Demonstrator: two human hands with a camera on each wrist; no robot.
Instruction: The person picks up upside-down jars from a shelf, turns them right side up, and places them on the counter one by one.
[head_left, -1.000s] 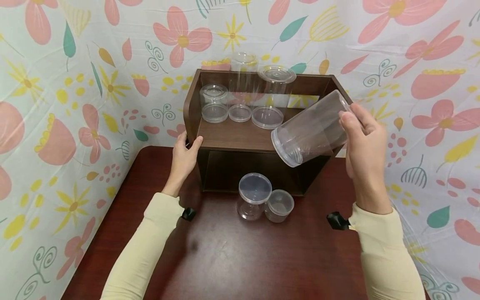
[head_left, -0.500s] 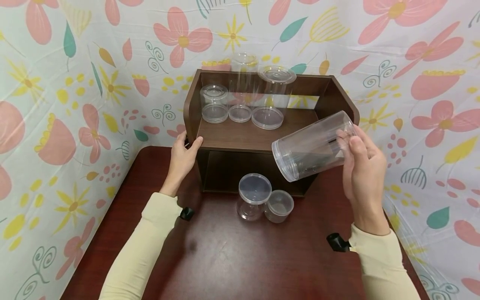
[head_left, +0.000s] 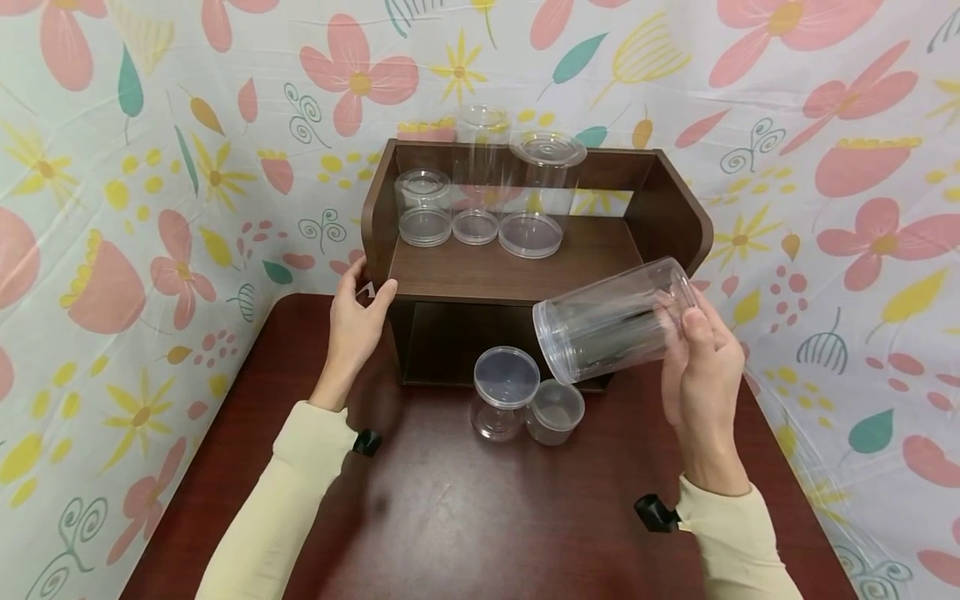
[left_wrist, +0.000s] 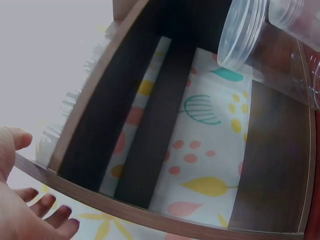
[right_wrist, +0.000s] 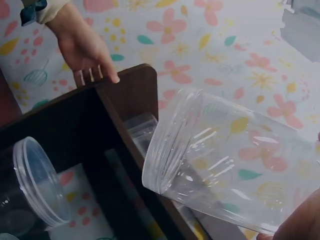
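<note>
My right hand (head_left: 705, 375) grips a tall clear plastic jar (head_left: 607, 321) by one end. The jar is held tilted in the air before the right part of a brown two-tier shelf (head_left: 480, 275), its lid end pointing left. At the shelf's left side is my left hand (head_left: 356, 325), thumb and fingers spread loosely about the panel edge; the left wrist view shows its fingers (left_wrist: 42, 205) relaxed, holding nothing. A short clear jar (head_left: 424, 208), a tall narrow jar (head_left: 480, 175) and a wide-lidded jar (head_left: 538, 196) stand on the upper tier.
In front of the shelf, a lidded clear jar (head_left: 506, 387) and a smaller tub (head_left: 555, 411) stand close together on the dark red table (head_left: 465, 517). Flowered cloth (head_left: 360, 50) hangs behind and at both sides.
My right hand has brought the clear jar down from above the shelf's right side and slightly left, tilting it closer to level. My left hand has eased off the shelf's side, slightly left.
</note>
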